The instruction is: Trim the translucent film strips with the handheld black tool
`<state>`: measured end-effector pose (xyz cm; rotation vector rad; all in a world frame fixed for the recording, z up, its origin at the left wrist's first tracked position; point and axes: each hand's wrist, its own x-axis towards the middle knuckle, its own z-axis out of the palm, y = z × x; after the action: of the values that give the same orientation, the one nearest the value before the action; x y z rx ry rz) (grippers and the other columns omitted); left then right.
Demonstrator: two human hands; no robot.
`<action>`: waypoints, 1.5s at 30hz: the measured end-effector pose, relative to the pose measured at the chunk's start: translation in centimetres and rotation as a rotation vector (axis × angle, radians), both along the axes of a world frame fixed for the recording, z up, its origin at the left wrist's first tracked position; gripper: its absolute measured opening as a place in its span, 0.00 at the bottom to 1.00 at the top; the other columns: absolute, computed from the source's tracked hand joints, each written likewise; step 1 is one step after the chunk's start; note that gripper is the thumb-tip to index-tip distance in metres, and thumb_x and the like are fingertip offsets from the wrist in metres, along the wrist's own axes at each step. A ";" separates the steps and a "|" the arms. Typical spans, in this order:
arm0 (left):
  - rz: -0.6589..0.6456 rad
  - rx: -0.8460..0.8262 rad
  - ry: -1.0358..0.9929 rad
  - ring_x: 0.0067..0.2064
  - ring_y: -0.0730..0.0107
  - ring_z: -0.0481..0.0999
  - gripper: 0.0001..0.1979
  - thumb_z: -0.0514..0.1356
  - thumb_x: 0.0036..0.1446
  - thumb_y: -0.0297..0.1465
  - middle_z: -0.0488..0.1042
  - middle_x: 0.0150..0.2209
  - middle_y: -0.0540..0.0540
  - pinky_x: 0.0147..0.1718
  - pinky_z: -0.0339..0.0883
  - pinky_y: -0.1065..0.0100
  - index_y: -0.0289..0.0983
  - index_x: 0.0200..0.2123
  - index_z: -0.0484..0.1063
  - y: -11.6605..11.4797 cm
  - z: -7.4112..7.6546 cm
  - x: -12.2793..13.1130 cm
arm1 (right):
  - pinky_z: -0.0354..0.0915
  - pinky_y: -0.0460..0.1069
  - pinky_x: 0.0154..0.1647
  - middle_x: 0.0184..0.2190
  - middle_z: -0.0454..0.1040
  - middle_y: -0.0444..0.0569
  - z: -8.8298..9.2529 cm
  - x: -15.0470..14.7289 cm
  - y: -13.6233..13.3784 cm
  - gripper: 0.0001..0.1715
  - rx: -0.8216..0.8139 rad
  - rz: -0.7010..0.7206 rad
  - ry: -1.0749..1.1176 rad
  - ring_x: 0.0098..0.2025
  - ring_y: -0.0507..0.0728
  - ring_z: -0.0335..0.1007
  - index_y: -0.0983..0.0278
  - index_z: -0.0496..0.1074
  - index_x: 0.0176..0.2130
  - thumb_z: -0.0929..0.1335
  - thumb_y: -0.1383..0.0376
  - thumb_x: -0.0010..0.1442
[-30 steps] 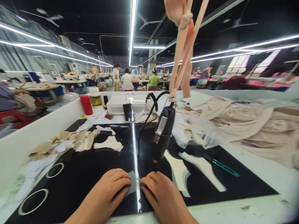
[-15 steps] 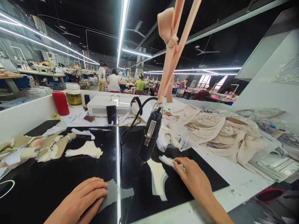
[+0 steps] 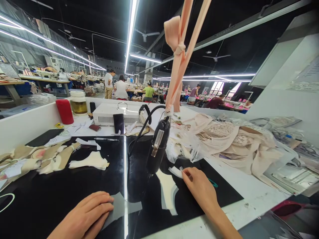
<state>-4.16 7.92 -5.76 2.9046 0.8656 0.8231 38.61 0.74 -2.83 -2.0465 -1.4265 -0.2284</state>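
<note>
My left hand point(image 3: 84, 212) lies flat, fingers stretched out, on the edge of a thin grey translucent piece point(image 3: 124, 205) on the black work mat point(image 3: 74, 186). My right hand point(image 3: 200, 186) pinches the near end of a small white strip point(image 3: 175, 171) on the right of the mat. Between my hands lies a cream fabric piece point(image 3: 167, 187) over a grey shaped piece. Above it hangs a black handheld device point(image 3: 158, 147) with a metal lever, tied to a peach fabric band point(image 3: 178, 56). A teal loop point(image 3: 213, 183) shows just past my right hand.
Cream cut pieces point(image 3: 91, 161) and beige fabric parts point(image 3: 54, 157) lie on the left. A pen point(image 3: 107, 139), a phone point(image 3: 119, 123) and a white vented box point(image 3: 107, 114) are behind. Beige lace garments point(image 3: 224, 136) are heaped right. Several people sit or stand farther off.
My right hand has shifted slightly left, its fingertips drawn together at the strip's end. More of the teal loop shows beside it. My left hand stays almost in place.
</note>
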 end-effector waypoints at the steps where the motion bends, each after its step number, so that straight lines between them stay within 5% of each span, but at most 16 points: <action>1: 0.000 0.000 -0.001 0.57 0.63 0.81 0.16 0.64 0.66 0.36 0.79 0.58 0.55 0.57 0.75 0.68 0.54 0.56 0.78 0.0 0.0 0.0 | 0.59 0.52 0.35 0.27 0.73 0.47 0.2 0.0 -0.1 0.16 0.017 0.003 0.039 0.34 0.61 0.69 0.57 0.73 0.28 0.65 0.55 0.63; 7: 0.004 -0.030 -0.019 0.57 0.61 0.81 0.15 0.64 0.66 0.36 0.79 0.57 0.55 0.56 0.75 0.66 0.54 0.55 0.79 0.0 -0.3 0.0 | 0.64 0.51 0.32 0.25 0.77 0.44 1.2 0.9 -0.5 0.17 0.141 -0.002 0.354 0.27 0.57 0.70 0.59 0.74 0.28 0.69 0.51 0.59; 14: 0.011 -0.054 -0.021 0.56 0.60 0.82 0.15 0.64 0.66 0.35 0.80 0.57 0.53 0.56 0.76 0.65 0.53 0.55 0.79 -0.3 0.6 0.0 | 0.76 0.53 0.38 0.31 0.84 0.50 0.7 2.8 -0.8 0.18 0.428 -0.077 0.822 0.36 0.62 0.81 0.61 0.74 0.33 0.72 0.49 0.55; 21: 0.026 -0.054 -0.029 0.55 0.59 0.82 0.14 0.64 0.65 0.36 0.81 0.56 0.52 0.55 0.76 0.65 0.52 0.54 0.80 -0.2 0.4 0.0 | 0.77 0.51 0.37 0.34 0.78 0.44 0.4 3.8 -1.2 0.10 0.659 -0.122 1.112 0.34 0.54 0.78 0.66 0.73 0.41 0.71 0.60 0.69; 31: -0.017 0.051 -0.028 0.54 0.62 0.83 0.15 0.64 0.66 0.36 0.81 0.55 0.54 0.55 0.76 0.68 0.53 0.55 0.78 -0.2 1.5 0.4 | 0.77 0.56 0.44 0.51 0.77 0.52 -0.7 3.9 -0.7 0.18 0.539 -0.123 1.130 0.45 0.58 0.78 0.64 0.72 0.56 0.70 0.59 0.71; 37: -0.437 0.150 -0.082 0.44 0.70 0.85 0.10 0.58 0.70 0.29 0.85 0.43 0.52 0.54 0.74 0.76 0.44 0.48 0.77 -2.2 5.2 8.2 | 0.77 0.53 0.39 0.47 0.77 0.50 -1.1 4.4 -1.6 0.17 0.423 -0.136 1.007 0.40 0.56 0.78 0.65 0.73 0.54 0.70 0.58 0.71; 40: -0.518 0.102 -0.024 0.46 0.62 0.84 0.10 0.58 0.69 0.27 0.85 0.44 0.46 0.53 0.75 0.67 0.39 0.50 0.76 -3.4 5.8 14.2 | 0.74 0.48 0.32 0.41 0.77 0.47 -1.2 4.5 -1.9 0.15 0.388 -0.130 0.953 0.33 0.52 0.75 0.66 0.73 0.51 0.69 0.58 0.72; 45: -0.457 -0.011 -0.020 0.60 0.53 0.78 0.13 0.61 0.68 0.28 0.80 0.56 0.42 0.63 0.69 0.52 0.37 0.55 0.73 -3.5 5.1 23.4 | 0.66 0.43 0.21 0.33 0.74 0.42 -1.6 4.5 -2.1 0.14 0.372 -0.105 0.909 0.23 0.47 0.67 0.66 0.73 0.47 0.69 0.57 0.72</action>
<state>19.25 4.37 -0.62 2.8942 0.1825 0.7914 43.06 -1.33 -4.38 -1.5753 -0.6485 0.3413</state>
